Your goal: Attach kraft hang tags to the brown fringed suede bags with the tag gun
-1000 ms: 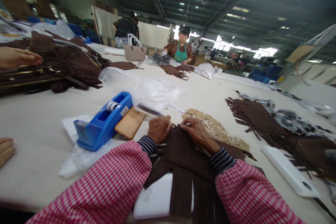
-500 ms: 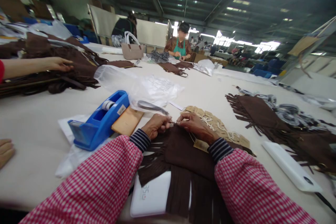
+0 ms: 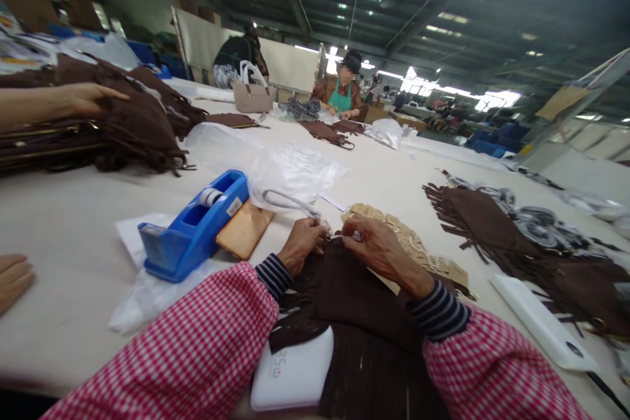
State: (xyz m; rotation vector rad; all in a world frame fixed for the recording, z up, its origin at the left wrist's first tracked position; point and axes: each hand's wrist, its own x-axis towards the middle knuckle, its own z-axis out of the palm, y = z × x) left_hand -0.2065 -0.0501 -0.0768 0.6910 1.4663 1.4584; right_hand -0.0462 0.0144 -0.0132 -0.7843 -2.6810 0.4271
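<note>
1. Dark-brown fringed bag (image 3: 361, 295), flat before me, partly covering a white device with digits (image 3: 295, 377). Work at its top edge appears under way, not complete.
2. My left hand (image 3: 304, 244), forearm slanting inward, pinched about the end of a plastic-wrapped strap (image 3: 288, 199) at the bag's corner; exact hold partly hidden.
3. My right hand (image 3: 380, 248), arched palm-down, thumb and fingers together on a white cord (image 3: 336, 237).
4. Tan tags (image 3: 418, 246), heaped just beyond, apparently unattached.
5. Farther right, another fringed bag (image 3: 485, 213), untouched.
</note>
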